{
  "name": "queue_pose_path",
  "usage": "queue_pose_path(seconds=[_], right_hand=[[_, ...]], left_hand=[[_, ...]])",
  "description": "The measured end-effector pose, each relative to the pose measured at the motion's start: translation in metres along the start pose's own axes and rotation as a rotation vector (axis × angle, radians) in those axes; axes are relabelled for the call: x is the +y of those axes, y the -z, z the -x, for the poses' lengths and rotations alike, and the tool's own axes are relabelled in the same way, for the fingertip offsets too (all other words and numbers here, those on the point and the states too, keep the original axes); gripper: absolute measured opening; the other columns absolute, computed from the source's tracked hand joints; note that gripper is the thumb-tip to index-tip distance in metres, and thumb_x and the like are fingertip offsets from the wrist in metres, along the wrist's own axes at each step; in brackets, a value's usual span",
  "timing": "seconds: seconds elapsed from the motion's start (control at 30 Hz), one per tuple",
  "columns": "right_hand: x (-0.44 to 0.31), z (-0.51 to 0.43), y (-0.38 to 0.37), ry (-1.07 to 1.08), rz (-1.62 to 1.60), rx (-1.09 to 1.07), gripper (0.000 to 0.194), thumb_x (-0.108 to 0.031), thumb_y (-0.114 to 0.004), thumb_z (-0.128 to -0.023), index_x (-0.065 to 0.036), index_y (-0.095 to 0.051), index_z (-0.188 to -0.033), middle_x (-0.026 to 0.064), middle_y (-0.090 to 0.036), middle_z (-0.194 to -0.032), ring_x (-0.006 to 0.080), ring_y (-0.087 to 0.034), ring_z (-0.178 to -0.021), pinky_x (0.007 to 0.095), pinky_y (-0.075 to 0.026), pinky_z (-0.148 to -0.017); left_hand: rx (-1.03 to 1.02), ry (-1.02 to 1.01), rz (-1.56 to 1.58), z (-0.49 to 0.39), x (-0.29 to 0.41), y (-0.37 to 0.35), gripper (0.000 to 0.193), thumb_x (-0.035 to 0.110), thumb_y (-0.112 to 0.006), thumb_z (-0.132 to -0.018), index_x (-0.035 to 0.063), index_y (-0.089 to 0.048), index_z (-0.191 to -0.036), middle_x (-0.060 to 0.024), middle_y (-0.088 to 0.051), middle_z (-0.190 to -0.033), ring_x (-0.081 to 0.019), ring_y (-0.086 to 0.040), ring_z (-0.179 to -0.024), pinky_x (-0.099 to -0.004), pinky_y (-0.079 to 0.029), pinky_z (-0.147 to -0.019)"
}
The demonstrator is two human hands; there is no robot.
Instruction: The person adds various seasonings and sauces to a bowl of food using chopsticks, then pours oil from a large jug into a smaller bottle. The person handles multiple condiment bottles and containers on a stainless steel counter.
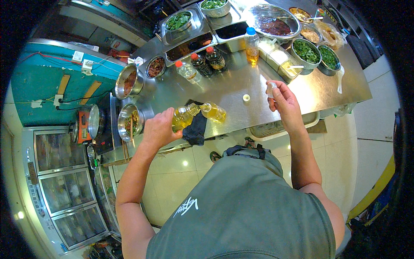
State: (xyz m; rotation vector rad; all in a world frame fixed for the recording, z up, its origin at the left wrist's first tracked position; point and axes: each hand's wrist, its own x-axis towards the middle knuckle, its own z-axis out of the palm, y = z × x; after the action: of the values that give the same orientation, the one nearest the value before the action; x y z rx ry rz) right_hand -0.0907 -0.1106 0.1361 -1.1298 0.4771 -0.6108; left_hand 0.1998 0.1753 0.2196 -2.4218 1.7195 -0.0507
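Observation:
My left hand (161,127) grips a clear bottle of yellow liquid (184,117), tilted with its neck at the mouth of a second clear bottle (214,112). That second bottle stands on the steel counter and holds yellow liquid too. Beneath the tilted bottle lies a black cloth (196,129), hanging over the counter edge. Raised above the counter on the right, my right hand (283,102) pinches a small translucent piece (271,89), perhaps a cap, between thumb and fingers. A pale round cap (246,97) lies on the counter between the second bottle and my right hand.
Red-capped bottles (216,60) and a blue-capped bottle (252,47) stand farther back. Beyond are steel trays (236,44), a seasoning container (278,61) and bowls of chopped greens (306,53). At left sit a bowl with chopsticks (121,121) and a pan (94,122). A basin (275,131) is below the counter edge.

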Motion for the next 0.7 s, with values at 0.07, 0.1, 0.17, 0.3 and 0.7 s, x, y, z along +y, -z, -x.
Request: queue_pose_path(seconds=[0.07,0.1,0.17,0.3,0.7], right_hand=[[0.0007,-0.0002,-0.0010,0.006,-0.013,0.013,0.037,-0.033,-0.059,-0.109,-0.004,-0.061,-0.131,-0.0011,-0.058,-0.099,0.0062,-0.049,-0.074,0.0223,-0.041,-0.066],[0.0012,-0.0004,-0.0018,0.011,-0.028,0.027,0.037,-0.034,-0.061,-0.107,-0.005,-0.062,-0.130,-0.0013,-0.059,-0.097,0.0061,-0.048,-0.072,0.0225,-0.040,-0.064],[0.0017,-0.0007,-0.0025,0.012,-0.039,0.038,0.037,-0.035,-0.064,-0.106,-0.006,-0.063,-0.129,-0.0013,-0.060,-0.095,0.0059,-0.047,-0.070,0.0227,-0.038,-0.062],[0.0017,-0.0009,-0.0026,0.010,-0.029,0.036,0.038,-0.035,-0.064,-0.106,-0.006,-0.062,-0.129,-0.0012,-0.060,-0.094,0.0060,-0.047,-0.069,0.0226,-0.038,-0.062],[0.0023,0.0007,-0.0019,0.011,-0.022,0.041,0.037,-0.034,-0.063,-0.106,-0.006,-0.062,-0.130,-0.0021,-0.059,-0.095,0.0059,-0.047,-0.069,0.0223,-0.038,-0.062]], left_hand=[[0.002,-0.001,-0.006,0.0002,-0.0003,0.0001,0.066,0.038,-0.087,-0.070,0.0054,-0.058,-0.120,-0.0135,-0.073,-0.093,-0.0322,-0.074,-0.083,-0.0441,-0.060,-0.066],[0.002,-0.001,-0.010,0.0003,-0.0005,0.0001,0.066,0.038,-0.087,-0.070,0.0053,-0.058,-0.120,-0.0135,-0.073,-0.093,-0.0321,-0.074,-0.083,-0.0440,-0.060,-0.066],[0.000,0.000,-0.013,0.0005,-0.0008,0.0000,0.067,0.039,-0.087,-0.070,0.0052,-0.058,-0.120,-0.0134,-0.073,-0.093,-0.0320,-0.074,-0.084,-0.0438,-0.060,-0.066],[0.004,-0.006,-0.008,0.0003,-0.0023,0.0002,0.067,0.039,-0.086,-0.070,0.0050,-0.058,-0.120,-0.0134,-0.073,-0.093,-0.0318,-0.074,-0.084,-0.0437,-0.060,-0.066],[0.020,-0.022,-0.011,0.0011,-0.0032,0.0010,0.065,0.039,-0.085,-0.072,0.0047,-0.058,-0.120,-0.0137,-0.072,-0.092,-0.0320,-0.074,-0.082,-0.0445,-0.060,-0.065]])
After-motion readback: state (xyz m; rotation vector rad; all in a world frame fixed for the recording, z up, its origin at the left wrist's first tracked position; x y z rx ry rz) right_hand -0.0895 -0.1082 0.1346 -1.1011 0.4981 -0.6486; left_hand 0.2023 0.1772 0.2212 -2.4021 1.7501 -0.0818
